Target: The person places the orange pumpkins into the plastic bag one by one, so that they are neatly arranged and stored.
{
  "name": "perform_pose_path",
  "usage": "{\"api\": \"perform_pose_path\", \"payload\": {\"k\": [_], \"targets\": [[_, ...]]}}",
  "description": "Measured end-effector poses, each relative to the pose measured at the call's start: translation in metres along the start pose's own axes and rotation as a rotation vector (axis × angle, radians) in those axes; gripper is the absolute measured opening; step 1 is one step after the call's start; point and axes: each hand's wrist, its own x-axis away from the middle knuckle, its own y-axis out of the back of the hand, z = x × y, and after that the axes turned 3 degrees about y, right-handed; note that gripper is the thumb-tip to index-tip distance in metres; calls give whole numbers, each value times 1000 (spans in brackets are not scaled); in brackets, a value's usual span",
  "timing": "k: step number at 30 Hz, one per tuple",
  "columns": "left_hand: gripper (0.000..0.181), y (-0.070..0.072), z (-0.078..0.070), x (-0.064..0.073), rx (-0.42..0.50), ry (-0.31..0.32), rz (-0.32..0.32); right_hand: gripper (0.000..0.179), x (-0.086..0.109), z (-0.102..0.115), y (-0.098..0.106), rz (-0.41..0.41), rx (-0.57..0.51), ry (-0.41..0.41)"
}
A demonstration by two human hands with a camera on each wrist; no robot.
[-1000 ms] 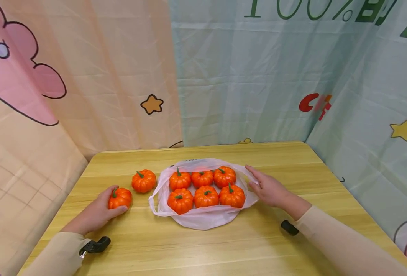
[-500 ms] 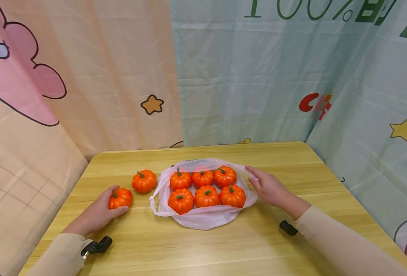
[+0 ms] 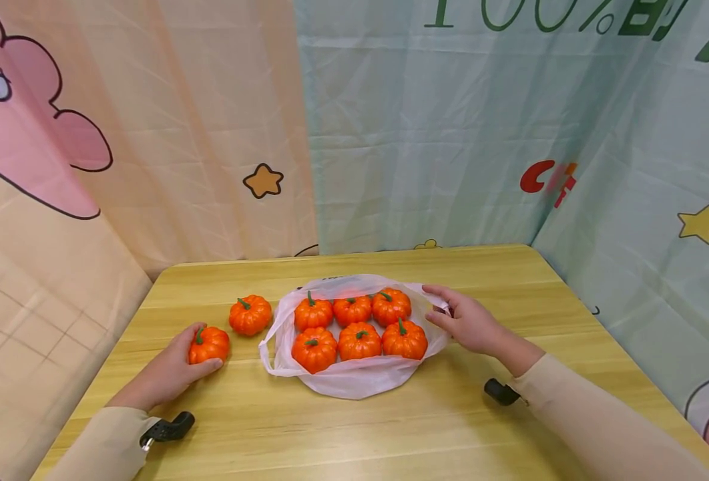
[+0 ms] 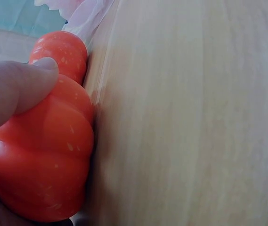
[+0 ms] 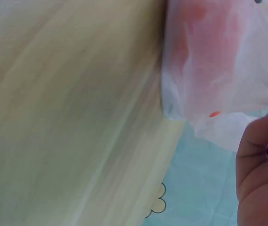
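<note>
My left hand (image 3: 171,366) grips a small orange toy pumpkin (image 3: 210,344) at the left of the table, the thumb lying across its near side in the left wrist view. Just behind it stands another toy pumpkin (image 3: 250,315), held by no hand. A thin white plastic bag (image 3: 354,386) lies with its mouth spread in the middle, and several toy pumpkins (image 3: 360,342) sit inside in two rows. At the bag's right edge, my right hand (image 3: 471,326) pinches the plastic between thumb and fingers; the right wrist view shows the thumb (image 5: 264,128) against it.
The wooden table (image 3: 354,441) has its far edge by a printed cloth curtain (image 3: 426,147), with more curtain at both sides. A bag handle loop (image 3: 268,357) reaches left toward the loose pumpkins. Black wrist camera mounts hang below both sleeves.
The fingers of my right hand have curled in from lying along the bag's right edge and now pinch it. My left hand and the pumpkins stay where they were.
</note>
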Motion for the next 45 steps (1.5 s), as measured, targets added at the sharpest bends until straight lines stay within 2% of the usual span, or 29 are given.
{"api": "perform_pose_path", "payload": {"k": [5,9,13,17,29,37,40,45], "targets": [[99,0,0,0,-7,5,0,65,4,3,8,81,-100,70],[99,0,-1,0,-10,11,3,72,7,6,15,176,-187,86],[99,0,-1,0,-7,19,9,73,7,7,18,232,-190,88],[100,0,-1,0,-6,18,7,71,7,8,20,226,-180,90],[99,2,-1,-1,-31,15,-15,69,4,6,23,180,-347,115],[106,9,-2,0,-3,30,-68,66,3,3,21,150,-368,118],[105,16,-8,2,24,27,-101,65,4,2,20,138,-399,132],[103,24,-31,5,61,-36,-140,64,4,1,19,117,-414,154]]}}
